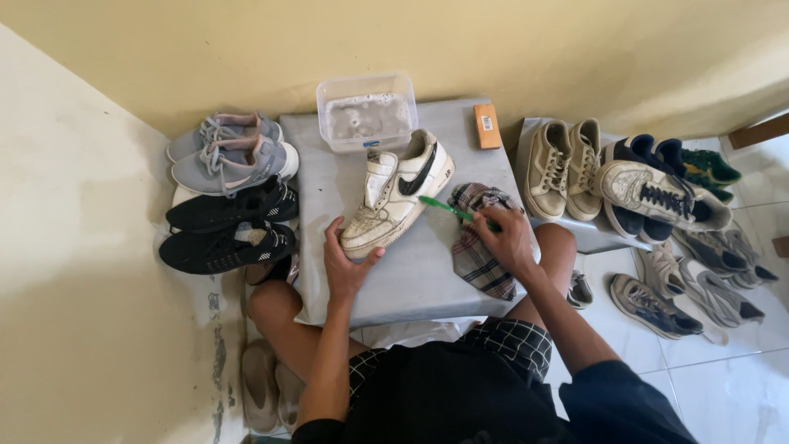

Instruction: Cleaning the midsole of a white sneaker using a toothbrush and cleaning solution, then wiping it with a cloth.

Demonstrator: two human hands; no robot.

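Grey desk [427, 279] fills the middle, a white shoe [399, 193] lying across it near the soapy tub [366, 111]. Left hand [347, 265] clamps the toe end, fingers curled shut round it. Right hand [505, 234] pinches a green brush [448, 208], bristles touching the shoe's side (checked cloth [477, 255] lies under that hand). Scrubbing stage, I'd say; next calls for steady strokes.

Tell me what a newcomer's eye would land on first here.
A white sneaker with a black mark lies mid-table, its toe steadied by the left hand. The right hand holds a green brush to its side, over a plaid cloth. A clear tub of sudsy water stands behind, and shoes crowd both sides.
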